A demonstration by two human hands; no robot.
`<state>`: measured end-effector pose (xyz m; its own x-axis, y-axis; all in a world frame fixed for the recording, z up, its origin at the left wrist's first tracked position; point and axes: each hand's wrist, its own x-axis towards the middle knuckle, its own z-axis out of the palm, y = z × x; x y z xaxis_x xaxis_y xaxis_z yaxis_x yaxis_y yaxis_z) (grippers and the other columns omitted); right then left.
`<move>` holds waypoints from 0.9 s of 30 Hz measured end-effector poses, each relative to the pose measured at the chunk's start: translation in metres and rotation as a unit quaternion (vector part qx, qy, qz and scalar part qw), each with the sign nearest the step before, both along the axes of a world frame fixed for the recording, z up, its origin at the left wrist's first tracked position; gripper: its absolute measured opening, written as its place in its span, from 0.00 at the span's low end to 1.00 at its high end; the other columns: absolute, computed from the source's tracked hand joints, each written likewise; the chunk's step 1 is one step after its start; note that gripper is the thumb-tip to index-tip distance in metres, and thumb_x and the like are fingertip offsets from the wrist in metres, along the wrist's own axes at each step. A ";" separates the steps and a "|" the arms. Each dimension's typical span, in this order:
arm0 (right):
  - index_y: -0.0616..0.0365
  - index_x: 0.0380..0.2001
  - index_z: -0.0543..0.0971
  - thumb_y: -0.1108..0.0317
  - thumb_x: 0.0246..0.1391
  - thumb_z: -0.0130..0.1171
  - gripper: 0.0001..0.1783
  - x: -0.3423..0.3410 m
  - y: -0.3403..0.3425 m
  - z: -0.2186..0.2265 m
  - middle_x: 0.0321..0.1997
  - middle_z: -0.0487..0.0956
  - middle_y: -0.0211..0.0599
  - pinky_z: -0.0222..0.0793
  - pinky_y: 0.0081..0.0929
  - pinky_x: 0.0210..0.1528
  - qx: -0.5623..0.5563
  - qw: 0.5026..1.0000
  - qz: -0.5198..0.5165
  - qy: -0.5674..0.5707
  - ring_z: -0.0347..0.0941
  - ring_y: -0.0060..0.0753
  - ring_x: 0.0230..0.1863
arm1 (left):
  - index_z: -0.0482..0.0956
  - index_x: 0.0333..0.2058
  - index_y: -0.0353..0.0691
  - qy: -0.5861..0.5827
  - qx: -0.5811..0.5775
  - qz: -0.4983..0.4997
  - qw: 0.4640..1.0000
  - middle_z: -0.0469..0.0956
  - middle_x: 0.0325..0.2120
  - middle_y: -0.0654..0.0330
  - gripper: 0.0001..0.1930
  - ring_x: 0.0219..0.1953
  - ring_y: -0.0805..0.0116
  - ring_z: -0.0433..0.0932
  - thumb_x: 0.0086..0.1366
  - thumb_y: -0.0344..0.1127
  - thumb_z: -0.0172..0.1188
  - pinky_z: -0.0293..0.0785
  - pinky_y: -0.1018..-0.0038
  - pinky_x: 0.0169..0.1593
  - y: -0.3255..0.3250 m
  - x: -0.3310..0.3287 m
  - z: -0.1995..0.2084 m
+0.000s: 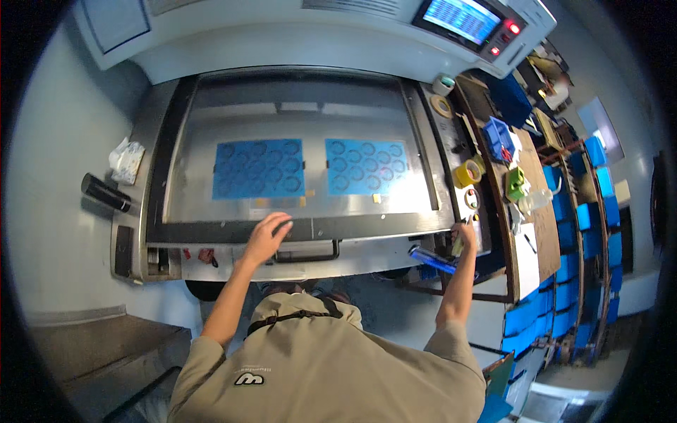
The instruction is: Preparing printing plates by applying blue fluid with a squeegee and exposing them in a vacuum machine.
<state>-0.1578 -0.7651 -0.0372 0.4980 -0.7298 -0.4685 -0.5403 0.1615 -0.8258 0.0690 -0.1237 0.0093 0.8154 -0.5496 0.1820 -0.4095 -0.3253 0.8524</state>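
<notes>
A large framed glass-like panel [296, 127] lies in front of me on the machine. Two blue rectangular sheets with dark ring patterns, a left sheet [259, 169] and a right sheet [366, 166], show side by side in it. My left hand [266, 238] is over the dark front bar [367, 226] of the frame, fingers loosely bent, a gap between thumb and forefinger, nothing seen in it. My right hand [465, 237] is at the frame's front right corner; its fingers are too small and partly hidden to read. Small yellowish tabs [376, 199] sit below the sheets.
On the right ledge are a tape roll [441, 106] and a yellow cup [467, 173]. Beyond, a wooden bench holds a blue basket [498, 139], a green holder [517, 185] and a clear squeeze bottle [537, 201]. A black handle [307, 256] juts below the frame. A black cylinder [106, 193] stands left.
</notes>
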 end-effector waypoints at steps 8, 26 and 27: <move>0.64 0.28 0.82 0.61 0.51 0.71 0.15 0.068 0.257 -0.099 0.27 0.83 0.38 0.74 0.27 0.35 -0.089 0.978 0.114 -0.150 0.78 0.25 0.28 | 0.82 0.43 0.36 0.081 0.059 -0.005 0.995 0.82 0.40 0.51 0.14 0.43 0.53 0.81 0.68 0.41 0.57 0.76 0.64 0.47 0.049 -0.058 -0.014; 0.63 0.40 0.81 0.55 0.56 0.65 0.20 -0.038 0.357 -0.183 0.34 0.83 0.36 0.71 0.27 0.41 -0.127 0.992 0.013 -0.012 0.78 0.27 0.36 | 0.82 0.40 0.36 -0.002 0.158 -0.107 0.982 0.80 0.36 0.50 0.16 0.43 0.49 0.78 0.67 0.43 0.54 0.74 0.59 0.47 0.042 -0.059 -0.061; 0.62 0.42 0.81 0.56 0.57 0.65 0.19 -0.032 0.360 -0.168 0.34 0.83 0.32 0.71 0.25 0.41 -0.043 0.997 0.051 -0.029 0.78 0.24 0.36 | 0.82 0.40 0.36 0.003 0.171 -0.114 0.979 0.80 0.38 0.50 0.16 0.44 0.49 0.78 0.67 0.43 0.54 0.74 0.59 0.48 0.040 -0.061 -0.074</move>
<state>-0.1897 -0.4053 -0.2057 0.5961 -0.7101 -0.3748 -0.5019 0.0348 -0.8642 0.0082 -0.0838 -0.0648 0.6646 -0.7457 -0.0484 -0.5001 -0.4920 0.7126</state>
